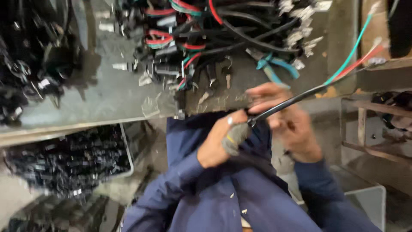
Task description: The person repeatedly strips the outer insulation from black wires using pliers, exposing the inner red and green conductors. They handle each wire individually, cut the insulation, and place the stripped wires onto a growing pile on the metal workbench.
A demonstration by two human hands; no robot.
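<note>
The cable (292, 102) ran between both hands just off the near edge of the counter (107, 96), a black round-sheathed lead whose far end split into thin green, red and pale wires (356, 53) reaching up and right. The left hand (223, 139) was closed on the cable's near end, its thumb wrapped in a grey cloth cover with a yellow band; that grip looked clamped on the sheath. The right hand (287, 118) was blurred with motion, fingers curled around the cable a little farther along; it seemed closed on it, though the smear left the exact hold uncertain.

In my judgement, the smooth sheath could slide through the fingers if the two hands pulled against each other, and the bare wire ends could snag on the clutter beyond the right hand.

Just beyond the right hand lay pliers (274, 68) with teal plastic handles and dull metal jaws. Farther out sat a tangled heap of black leads (206, 30) with red and green cores and small bright metal terminals. Left of the left hand, below the counter edge, a tray (68, 163) held a glossy pile of black moulded parts. Blue sleeves (240, 202) covered both arms.
</note>
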